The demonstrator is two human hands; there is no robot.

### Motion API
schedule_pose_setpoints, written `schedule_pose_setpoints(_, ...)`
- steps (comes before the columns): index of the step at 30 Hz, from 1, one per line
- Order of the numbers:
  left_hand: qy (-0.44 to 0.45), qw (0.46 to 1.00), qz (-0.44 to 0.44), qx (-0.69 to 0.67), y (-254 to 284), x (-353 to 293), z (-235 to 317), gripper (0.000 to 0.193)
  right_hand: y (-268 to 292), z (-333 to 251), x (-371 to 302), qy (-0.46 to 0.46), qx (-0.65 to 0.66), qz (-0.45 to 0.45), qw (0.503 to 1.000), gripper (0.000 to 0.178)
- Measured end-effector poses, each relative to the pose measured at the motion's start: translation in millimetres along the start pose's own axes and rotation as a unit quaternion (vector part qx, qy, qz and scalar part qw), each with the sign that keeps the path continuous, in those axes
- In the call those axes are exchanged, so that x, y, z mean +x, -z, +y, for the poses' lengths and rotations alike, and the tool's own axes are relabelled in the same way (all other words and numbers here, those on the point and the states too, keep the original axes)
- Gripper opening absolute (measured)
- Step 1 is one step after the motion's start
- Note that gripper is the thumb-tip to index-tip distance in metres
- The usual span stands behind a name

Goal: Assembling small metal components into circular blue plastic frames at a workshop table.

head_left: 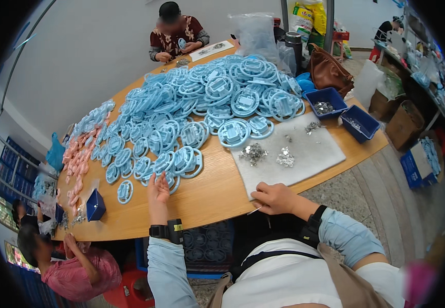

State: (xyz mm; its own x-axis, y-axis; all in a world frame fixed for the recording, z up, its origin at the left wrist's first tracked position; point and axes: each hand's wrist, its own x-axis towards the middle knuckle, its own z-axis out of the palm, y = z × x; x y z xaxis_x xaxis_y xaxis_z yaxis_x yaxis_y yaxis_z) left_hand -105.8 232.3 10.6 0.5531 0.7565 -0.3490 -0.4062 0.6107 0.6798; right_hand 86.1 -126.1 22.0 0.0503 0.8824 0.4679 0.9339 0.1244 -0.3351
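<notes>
My left hand (159,191) reaches to the near edge of a heap of light-blue round plastic parts (222,87). Its fingers are stretched out and apart, touching or just beside a blue ring-shaped part (174,181). Over the front edge of a white foam mat (314,159), my right hand (274,198) is closed around a thin pale stick-like tool (254,210), whose exact kind is too small to tell. On the mat lie a pile of small dark silvery metal pieces (253,153) and a pile of flat shiny ones (285,157).
Two dark-blue bins (330,110) (362,134) stand right of the mat. A brown bag (330,69) and a dark flask (293,49) are behind. Pink parts (78,154) and a blue bin (96,209) lie left. People sit at the far side (176,36) and left end (81,267).
</notes>
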Motion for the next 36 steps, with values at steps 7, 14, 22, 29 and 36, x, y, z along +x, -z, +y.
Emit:
schedule_pose_setpoints(7,-0.084,0.996,0.029,0.018,-17.7,-3.6,3.0,0.008,0.8,-0.4,0.1,-0.002,0.002,0.010,1.000,0.018)
schedule_pose_setpoints(14,-0.065,0.991,0.076,0.090,4.8,15.1,29.2,0.010,-1.6,-2.2,3.4,0.013,0.015,0.022,1.000,0.015)
schedule_pose_setpoints(22,-0.190,0.960,0.000,0.205,-34.8,-61.1,-5.0,0.016,-1.5,-2.0,3.4,0.008,0.024,0.025,0.999,0.014)
schedule_pose_setpoints(29,0.007,0.993,-0.065,0.100,-70.3,-98.0,-98.1,0.031,17.8,38.0,22.5,-0.228,0.140,0.150,0.952,0.016)
schedule_pose_setpoints(36,0.102,0.977,-0.115,0.145,-105.5,-101.5,-134.5,0.029,24.5,92.9,35.1,-0.303,0.112,0.098,0.941,0.012)
